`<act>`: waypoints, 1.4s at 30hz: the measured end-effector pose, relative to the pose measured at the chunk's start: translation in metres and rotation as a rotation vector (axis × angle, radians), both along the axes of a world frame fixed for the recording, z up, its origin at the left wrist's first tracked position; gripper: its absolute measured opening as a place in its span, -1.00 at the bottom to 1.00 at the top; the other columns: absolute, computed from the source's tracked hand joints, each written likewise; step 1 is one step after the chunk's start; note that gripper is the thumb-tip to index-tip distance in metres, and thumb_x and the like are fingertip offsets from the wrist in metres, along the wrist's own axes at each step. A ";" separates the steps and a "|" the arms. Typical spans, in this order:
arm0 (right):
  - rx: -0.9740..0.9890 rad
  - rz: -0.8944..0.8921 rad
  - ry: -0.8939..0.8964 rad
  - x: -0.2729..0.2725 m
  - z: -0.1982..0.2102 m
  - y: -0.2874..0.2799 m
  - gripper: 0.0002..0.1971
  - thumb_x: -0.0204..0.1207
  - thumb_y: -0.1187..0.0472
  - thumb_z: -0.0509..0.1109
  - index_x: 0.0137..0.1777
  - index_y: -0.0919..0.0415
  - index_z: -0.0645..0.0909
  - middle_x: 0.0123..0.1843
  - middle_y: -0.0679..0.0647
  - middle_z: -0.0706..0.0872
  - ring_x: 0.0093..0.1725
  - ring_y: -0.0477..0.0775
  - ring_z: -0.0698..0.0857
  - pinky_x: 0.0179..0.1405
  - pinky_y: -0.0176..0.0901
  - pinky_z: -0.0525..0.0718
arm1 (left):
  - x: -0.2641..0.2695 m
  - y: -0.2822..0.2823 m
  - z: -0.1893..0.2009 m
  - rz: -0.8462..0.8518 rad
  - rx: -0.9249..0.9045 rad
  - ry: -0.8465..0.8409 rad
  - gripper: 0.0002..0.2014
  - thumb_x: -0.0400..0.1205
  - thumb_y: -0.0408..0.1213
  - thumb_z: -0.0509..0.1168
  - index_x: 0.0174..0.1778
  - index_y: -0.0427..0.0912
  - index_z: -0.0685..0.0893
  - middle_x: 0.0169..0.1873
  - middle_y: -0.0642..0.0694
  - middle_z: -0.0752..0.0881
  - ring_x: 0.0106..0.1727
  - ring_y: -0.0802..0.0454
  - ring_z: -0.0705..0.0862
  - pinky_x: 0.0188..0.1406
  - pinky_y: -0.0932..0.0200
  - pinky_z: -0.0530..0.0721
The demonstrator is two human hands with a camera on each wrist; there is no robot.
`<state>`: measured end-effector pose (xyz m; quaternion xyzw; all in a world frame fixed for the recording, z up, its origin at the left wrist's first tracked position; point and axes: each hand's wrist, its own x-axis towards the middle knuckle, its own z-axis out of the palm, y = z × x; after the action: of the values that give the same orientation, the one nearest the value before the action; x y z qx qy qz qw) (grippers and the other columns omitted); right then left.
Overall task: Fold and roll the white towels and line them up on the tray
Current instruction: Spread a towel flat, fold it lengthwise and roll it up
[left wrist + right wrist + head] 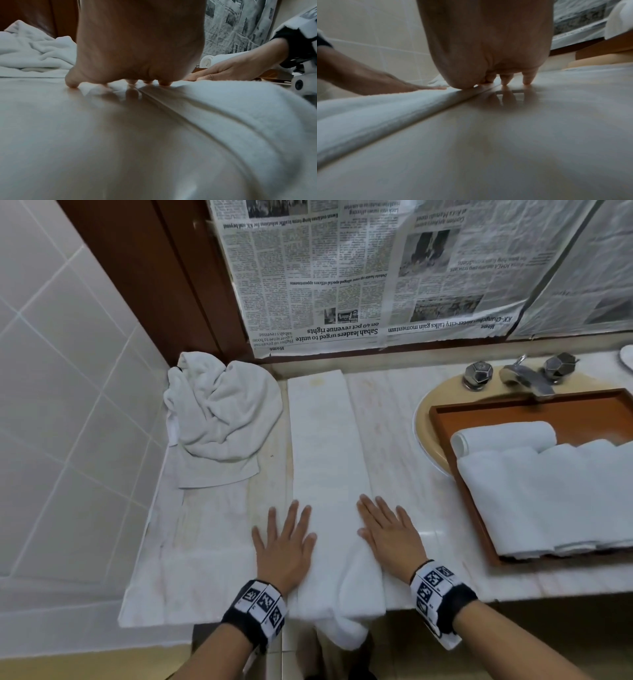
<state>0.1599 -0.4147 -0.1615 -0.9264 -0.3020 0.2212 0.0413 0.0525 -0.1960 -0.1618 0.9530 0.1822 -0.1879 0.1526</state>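
Observation:
A white towel (325, 446), folded into a long strip, lies down the middle of the marble counter (212, 529); its near end hangs over the front edge. My left hand (286, 537) lies flat with straight fingers across the strip's left edge (205, 101). My right hand (388, 530) lies flat across its right edge (385, 108). A brown wooden tray (445, 419) sits over the sink at right and holds one rolled towel (503, 436) and several folded ones (555, 494). A crumpled white towel (221, 416) lies at the back left.
A tiled wall (61, 392) closes off the counter's left side. Newspaper (359, 268) covers the surface behind the counter. A chrome tap with two knobs (520, 374) stands behind the beige sink (423, 426).

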 end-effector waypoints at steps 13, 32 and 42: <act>0.118 -0.068 -0.057 0.065 0.018 0.029 -0.45 0.80 0.08 -0.05 0.75 0.11 -0.03 0.78 -0.05 -0.09 0.75 0.06 -0.11 0.69 0.14 -0.06 | 0.077 0.006 0.014 0.138 -0.042 -0.091 -0.43 0.79 0.10 -0.20 0.76 0.16 -0.11 0.74 0.24 -0.12 0.76 -0.10 -0.17 0.66 -0.39 -0.14; 0.320 -0.057 -0.246 -0.028 0.012 0.007 -0.55 0.62 -0.04 0.10 0.28 0.20 0.65 0.31 0.14 0.68 0.20 0.22 0.69 0.15 0.14 0.65 | 0.005 -0.017 0.007 0.208 -0.030 -0.257 -0.53 0.71 0.10 0.09 0.41 -0.08 0.58 0.29 -0.09 0.60 0.28 -0.17 0.57 0.17 -0.10 0.57; 0.347 -0.080 -0.005 -0.087 0.018 0.084 -0.65 0.59 -0.13 0.32 0.02 0.19 0.55 -0.03 0.09 0.61 -0.04 0.13 0.60 -0.10 -0.03 0.57 | 0.035 -0.009 0.023 0.516 -0.244 -0.217 -0.86 0.61 -0.13 0.31 -0.10 -0.08 0.74 -0.11 -0.01 0.72 -0.08 -0.05 0.70 -0.15 0.14 0.59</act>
<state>0.0726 -0.3310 -0.1430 -0.9171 -0.2989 0.1614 0.2087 0.0877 -0.2052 -0.1391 0.8644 0.3769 -0.0607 0.3273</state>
